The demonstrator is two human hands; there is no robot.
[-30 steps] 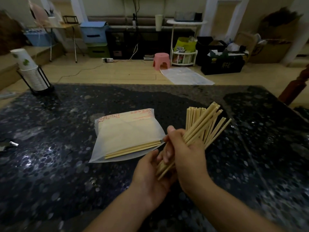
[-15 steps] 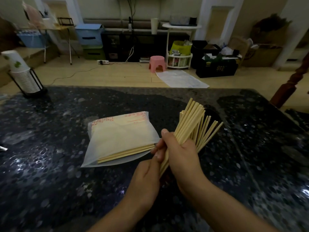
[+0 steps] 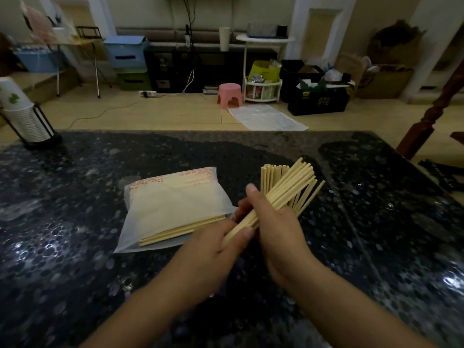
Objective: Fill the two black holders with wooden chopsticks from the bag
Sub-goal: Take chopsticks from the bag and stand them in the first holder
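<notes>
Right hand (image 3: 278,229) and left hand (image 3: 213,249) gripping chopstick bundle (image 3: 288,187), bag (image 3: 173,209) just left

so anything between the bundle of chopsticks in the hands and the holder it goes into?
Nothing visible. Both hands, left hand and right hand, grip the bundle of chopsticks, tips pointing toward the holder, which stands right behind and is already packed with chopsticks. The bag lies off to the left, clear of that path.
</notes>
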